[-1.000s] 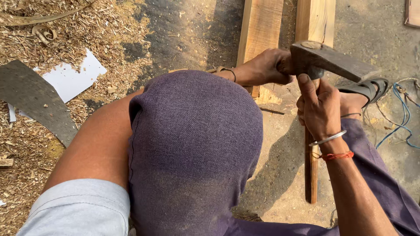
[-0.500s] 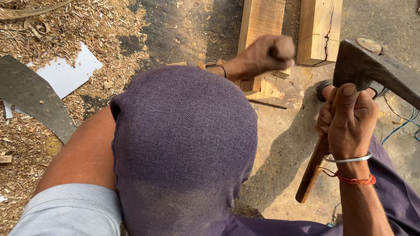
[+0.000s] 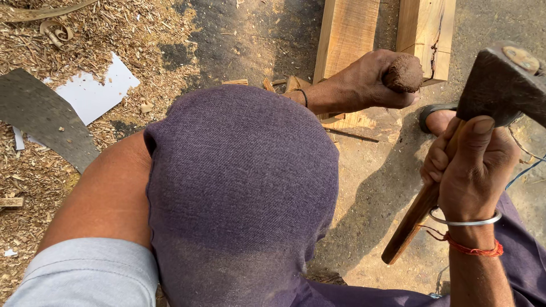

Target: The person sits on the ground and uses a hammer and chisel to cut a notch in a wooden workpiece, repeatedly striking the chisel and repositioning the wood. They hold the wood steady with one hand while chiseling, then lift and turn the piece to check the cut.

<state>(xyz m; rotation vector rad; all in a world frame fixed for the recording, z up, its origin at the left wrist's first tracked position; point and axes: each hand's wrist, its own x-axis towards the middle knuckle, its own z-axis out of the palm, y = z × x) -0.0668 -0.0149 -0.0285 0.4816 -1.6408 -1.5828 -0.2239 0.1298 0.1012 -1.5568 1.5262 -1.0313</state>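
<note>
Here our left hand (image 3: 369,79) fists a brown wooden-handled chisel (image 3: 402,73) upright on the pale timber block (image 3: 347,34), steadying it; our right hand (image 3: 472,165) grips the raised steel-headed hammer (image 3: 500,85).

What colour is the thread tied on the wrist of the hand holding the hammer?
Red, just below a silver bangle on the right hand; the head view shows the thread.

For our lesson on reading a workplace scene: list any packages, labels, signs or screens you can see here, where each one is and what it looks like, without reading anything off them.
No packages, labels, signs or screens are in view.
Nearest thing to one: a blank white sheet, flat and angular, lying on the wood shavings at upper left, partly under a dark curved metal piece.
</note>
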